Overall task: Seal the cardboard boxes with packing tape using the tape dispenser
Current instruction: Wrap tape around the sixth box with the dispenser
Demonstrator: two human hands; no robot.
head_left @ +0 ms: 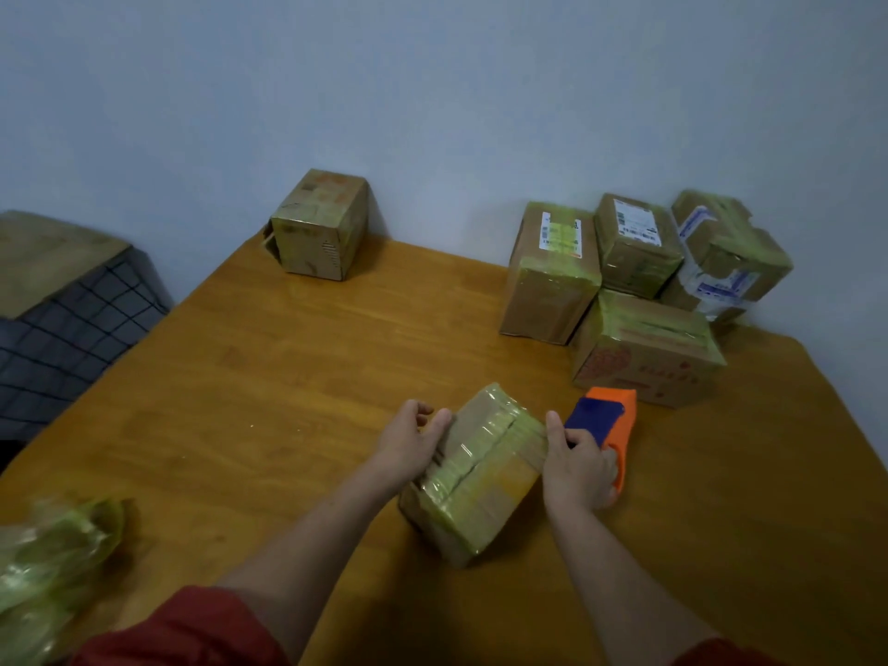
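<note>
Gripping the orange and blue tape dispenser (608, 418) by its handle, the right hand (576, 468) had its fingers curled round the tool and its thumb stretched up along the right edge of the small box (480, 468). The dispenser lay just right of that box, touching or almost touching it; its tape roll was hidden. The small box sat near the middle of the near part of the wooden table (288, 377), turned at an angle, with yellow-green tape strips running along its top and over its ends. The left hand (411, 444) held the box's far left end, thumb on the top face and fingers curled at the edge.

At the far right, against the pale wall (432, 88), stood a cluster of 4 boxes (639, 348), all taped, some bearing white labels, pressed against each other. 1 lone box (319, 225) stood at the far edge left of the middle, well apart from the cluster. A crumpled wad of tape (48, 555) lay at the near left. Beyond the table's left side, a cardboard sheet (43, 257) rested on a checked cloth (72, 338). Red sleeves (182, 632) showed at the bottom edge.
</note>
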